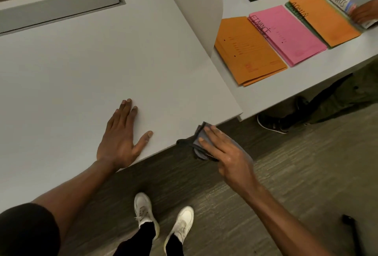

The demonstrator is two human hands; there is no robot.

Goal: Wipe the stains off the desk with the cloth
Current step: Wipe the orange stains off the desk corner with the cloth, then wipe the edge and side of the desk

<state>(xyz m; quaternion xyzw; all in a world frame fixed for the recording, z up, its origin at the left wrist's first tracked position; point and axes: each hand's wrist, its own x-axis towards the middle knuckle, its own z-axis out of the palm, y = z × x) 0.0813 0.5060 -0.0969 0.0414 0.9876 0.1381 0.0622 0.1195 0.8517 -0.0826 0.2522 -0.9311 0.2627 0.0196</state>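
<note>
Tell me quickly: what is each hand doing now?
Left hand: open, flat on the desk, holding nothing.
Right hand: holding the cloth, just off the desk edge.

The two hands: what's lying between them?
Head view: only bare desk edge and floor between the flat left hand and the right hand holding the cloth.

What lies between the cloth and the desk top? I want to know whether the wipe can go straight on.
Nothing visible does. The right hand holds the grey cloth just off the front edge of the desk. The left hand lies flat on the top nearby, to the cloth's left; the folders sit beyond the divider.
</note>
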